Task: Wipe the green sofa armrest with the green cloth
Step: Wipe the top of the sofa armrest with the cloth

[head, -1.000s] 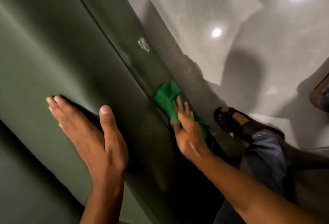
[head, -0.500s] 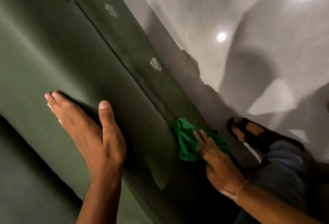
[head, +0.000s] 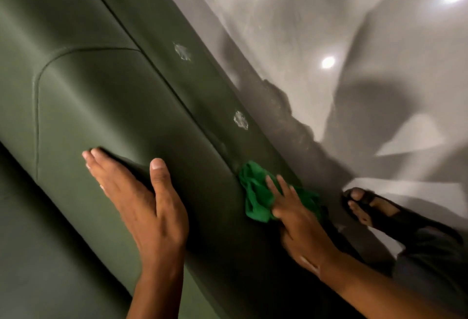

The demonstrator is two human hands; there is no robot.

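Flat rather than pinching, the grip of the right hand (head: 296, 214) is a spread palm with loose fingers pressing the bunched green cloth (head: 258, 197) against the outer side of the green sofa armrest (head: 126, 95). Nothing is closed around the cloth; it is trapped between hand and upholstery, its crumpled bulk poking out ahead of the fingertips, just beside the long seam. Across the rounded top of the armrest, the left hand (head: 144, 202) lies open and flat, fingers together, thumb raised, bracing. Further along the panel from the cloth sit two pale scuffed patches (head: 240, 119), the nearer one not far ahead. Beyond, a sandalled foot (head: 367, 207) stands on the glossy floor (head: 329, 27).

To wipe well here, I would keep the palm pressure even so the cloth does not roll out from under the fingers, and push in long strokes along the seam toward those pale marks, with the other hand steadying.

Compared with half a second ago, the cloth sits closer to the nearer patch, as if starting another upward stroke; the bracing hand looks unchanged.
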